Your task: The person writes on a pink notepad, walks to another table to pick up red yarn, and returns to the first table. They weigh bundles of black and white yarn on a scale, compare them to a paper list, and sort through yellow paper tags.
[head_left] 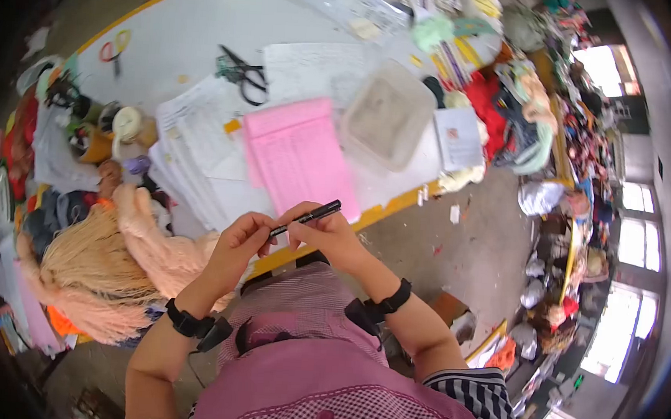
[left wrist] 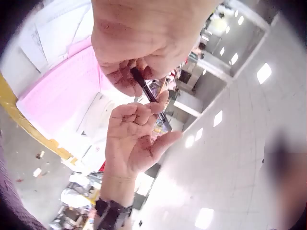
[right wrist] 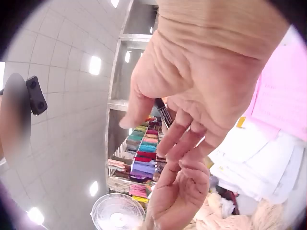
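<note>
A black marker pen [head_left: 323, 210] is held slantwise between both hands at the table's front edge, in front of the pink apron. My left hand [head_left: 239, 243] pinches its lower left end between thumb and fingertips. In the left wrist view the black marker pen [left wrist: 148, 91] runs from those fingertips to the right hand [left wrist: 129, 139]. My right hand [head_left: 329, 235] holds it farther along with bent fingers, its upper right end sticking out. The right wrist view shows the marker pen [right wrist: 164, 114] between thumb and fingers, partly hidden. Just beyond the hands lie pink sheets [head_left: 300, 157].
Black-handled scissors [head_left: 244, 75], white papers [head_left: 202, 136] and a translucent plastic tub [head_left: 390, 114] lie on the table. Smaller scissors [head_left: 115, 50] are at the far left. Peach and cream yarn bundles [head_left: 91, 256] heap at the left; bags and cloth crowd the right end.
</note>
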The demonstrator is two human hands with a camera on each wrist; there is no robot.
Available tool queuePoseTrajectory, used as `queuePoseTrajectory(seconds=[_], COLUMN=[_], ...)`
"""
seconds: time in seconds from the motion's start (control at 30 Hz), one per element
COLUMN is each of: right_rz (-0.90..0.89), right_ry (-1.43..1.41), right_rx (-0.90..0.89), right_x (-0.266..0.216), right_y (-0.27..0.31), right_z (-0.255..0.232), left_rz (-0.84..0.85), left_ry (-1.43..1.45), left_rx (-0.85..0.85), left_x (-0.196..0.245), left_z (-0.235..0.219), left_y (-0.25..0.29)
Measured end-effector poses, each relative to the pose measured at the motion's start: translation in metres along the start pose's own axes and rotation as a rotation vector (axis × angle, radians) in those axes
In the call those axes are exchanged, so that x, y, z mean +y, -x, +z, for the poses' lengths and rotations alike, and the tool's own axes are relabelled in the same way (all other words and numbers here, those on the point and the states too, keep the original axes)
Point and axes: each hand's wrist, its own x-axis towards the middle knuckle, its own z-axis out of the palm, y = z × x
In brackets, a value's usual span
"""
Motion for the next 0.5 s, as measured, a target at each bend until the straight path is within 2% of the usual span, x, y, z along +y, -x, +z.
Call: queuePoseTrajectory(seconds=[0.07, 0.1, 0.17, 0.23, 0.3, 0.37, 0.43, 0.47, 0.5], right_rz=[0.034, 0.015, 0.098, 0.039, -0.002, 0.042, 0.132, 0.138, 0.135], right_ry=[0.128, 0.088, 0.083, 0.042, -0.020, -0.083, 0.137, 0.157, 0.150], right_rx=[0.223, 0.222, 0.279, 0.335, 0.254, 0.237, 0.132, 0.093, 0.088], right_x=[0.004, 0.009, 0.006, 0.000, -0.011, -0.028, -0.047, -0.057, -0.064], right_y=[-0.004, 0.033, 0.054, 0.067, 0.078, 0.089, 0.103, 0.110, 0.115], right_z=[0.002, -0.026, -0.049, -0.073, -0.097, -0.120, -0.157, -0.172, -0.186], left_rz=[0.023, 0.003, 0.055, 0.021, -0.029, 0.013, 0.197, 0.198, 0.013], left_ry=[-0.430, -0.469, -0.730, -0.766, -0.929, -1.022, -1.117, -1.125, -0.973], left_rx=[-0.046, -0.041, -0.048, -0.074, -0.058, -0.042, -0.150, -0.146, -0.189], left_x=[0.009, -0.012, -0.022, -0.027, -0.031, -0.039, -0.050, -0.051, -0.050], left_z=[-0.001, 0.039, 0.067, 0.092, 0.118, 0.147, 0.168, 0.179, 0.192], left_y=[-0.005, -0.004, -0.012, -0.027, -0.043, -0.061, -0.081, -0.090, -0.096])
